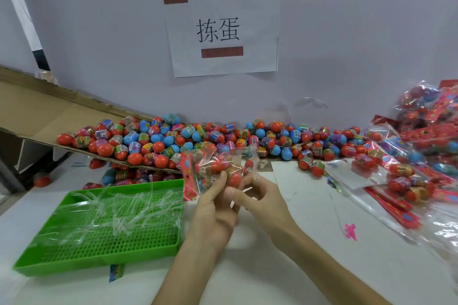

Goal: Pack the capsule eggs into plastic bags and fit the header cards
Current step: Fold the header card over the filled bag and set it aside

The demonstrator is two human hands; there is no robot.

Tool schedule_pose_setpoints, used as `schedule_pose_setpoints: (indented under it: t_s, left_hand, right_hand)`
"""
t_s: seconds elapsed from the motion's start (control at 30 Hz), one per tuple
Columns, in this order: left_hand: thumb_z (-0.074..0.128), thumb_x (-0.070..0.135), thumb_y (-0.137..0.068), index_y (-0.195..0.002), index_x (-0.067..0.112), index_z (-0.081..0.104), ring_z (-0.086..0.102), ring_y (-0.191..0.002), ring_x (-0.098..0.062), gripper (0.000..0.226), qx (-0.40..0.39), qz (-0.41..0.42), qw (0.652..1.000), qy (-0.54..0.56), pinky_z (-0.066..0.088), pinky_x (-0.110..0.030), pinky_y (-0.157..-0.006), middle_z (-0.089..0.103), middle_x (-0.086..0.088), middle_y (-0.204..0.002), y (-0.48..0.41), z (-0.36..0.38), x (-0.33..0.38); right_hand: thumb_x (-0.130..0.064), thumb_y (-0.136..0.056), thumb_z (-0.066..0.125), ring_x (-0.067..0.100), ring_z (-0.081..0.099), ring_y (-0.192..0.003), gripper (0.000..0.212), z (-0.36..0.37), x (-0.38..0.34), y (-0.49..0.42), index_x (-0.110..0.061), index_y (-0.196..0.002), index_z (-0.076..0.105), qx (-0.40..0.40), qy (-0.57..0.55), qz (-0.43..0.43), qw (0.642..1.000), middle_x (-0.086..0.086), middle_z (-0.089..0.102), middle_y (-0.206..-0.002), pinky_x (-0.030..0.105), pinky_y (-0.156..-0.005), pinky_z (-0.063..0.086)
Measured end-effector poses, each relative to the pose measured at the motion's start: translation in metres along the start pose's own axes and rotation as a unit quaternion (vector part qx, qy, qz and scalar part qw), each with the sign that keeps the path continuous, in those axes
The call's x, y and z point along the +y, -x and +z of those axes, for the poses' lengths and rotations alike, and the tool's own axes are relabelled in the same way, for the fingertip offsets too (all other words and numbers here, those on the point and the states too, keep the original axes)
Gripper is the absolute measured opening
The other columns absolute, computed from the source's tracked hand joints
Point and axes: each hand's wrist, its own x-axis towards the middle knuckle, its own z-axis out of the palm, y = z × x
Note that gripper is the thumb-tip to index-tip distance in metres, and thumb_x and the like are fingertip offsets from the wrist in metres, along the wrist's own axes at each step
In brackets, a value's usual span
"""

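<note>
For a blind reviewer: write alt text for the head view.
Left hand and right hand hold a clear plastic bag of capsule eggs with a red header card. Behind it lies a heap of loose eggs; green tray at left, packed bags at right.

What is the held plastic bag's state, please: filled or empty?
Filled: capsule eggs show through the clear plastic bag held by the left hand and right hand, a red header card at its left end.
</note>
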Motion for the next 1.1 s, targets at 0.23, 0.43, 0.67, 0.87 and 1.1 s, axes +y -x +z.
schedule_pose_setpoints:
  t_s: [0.23, 0.43, 0.67, 0.87, 1.1]
  left_hand:
    - [0.065, 0.025, -0.087, -0.1, 0.02, 0.074, 0.064, -0.099, -0.017, 0.017, -0.077, 0.059, 0.994, -0.047, 0.045, -0.036, -0.096, 0.072, -0.004, -0.103, 0.008, 0.007, 0.003]
    - [0.056, 0.037, -0.099, -0.131, 0.018, 0.071, 0.063, -0.121, -0.026, 0.04, -0.114, 0.058, 0.988, -0.086, 0.043, -0.045, -0.11, 0.067, -0.01, -0.135, 0.012, 0.008, 0.007]
    - [0.084, 0.041, -0.072, -0.132, 0.015, 0.063, 0.073, -0.103, -0.03, 0.068, -0.065, 0.109, 0.945, -0.3, 0.06, -0.042, -0.086, 0.076, -0.013, -0.114, 0.008, 0.01, -0.008]
    - [0.086, 0.035, -0.07, -0.123, 0.013, 0.068, 0.075, -0.089, -0.027, 0.059, -0.024, 0.122, 0.95, -0.287, 0.057, -0.037, -0.077, 0.078, -0.011, -0.105, 0.004, 0.007, 0.0]
    - [0.084, 0.021, -0.077, -0.111, 0.015, 0.077, 0.077, -0.09, -0.033, 0.034, -0.042, 0.125, 0.946, -0.295, 0.062, -0.036, -0.078, 0.078, -0.013, -0.104, 0.008, 0.007, -0.004]
  right_hand:
    - [-0.011, -0.085, 0.07, 0.025, 0.071, -0.086, 0.019, -0.015, -0.013, -0.007, -0.009, -0.07, 0.059, 0.074, -0.106, -0.03, 0.991, 0.012, 0.072, -0.091, 0.035, -0.075, 0.058]
    - [-0.015, -0.072, 0.06, 0.022, 0.066, -0.082, 0.01, -0.052, -0.034, -0.017, -0.012, -0.069, 0.051, 0.123, -0.172, -0.06, 0.976, 0.006, 0.064, -0.078, 0.031, -0.069, 0.056]
    - [-0.024, -0.076, 0.058, 0.017, 0.062, -0.074, 0.014, -0.059, -0.03, -0.023, -0.013, -0.072, 0.05, 0.121, -0.076, -0.074, 0.987, 0.001, 0.06, -0.071, 0.023, -0.057, 0.051]
    - [-0.024, -0.079, 0.06, 0.008, 0.06, -0.065, 0.01, -0.062, -0.028, -0.025, -0.016, -0.077, 0.055, 0.106, -0.051, -0.074, 0.99, -0.005, 0.059, -0.07, 0.022, -0.054, 0.049]
    - [-0.02, -0.097, 0.065, 0.016, 0.069, -0.092, 0.01, -0.058, -0.026, -0.024, -0.02, -0.106, 0.065, 0.009, -0.002, -0.004, 1.0, -0.007, 0.071, -0.095, 0.031, -0.076, 0.06]
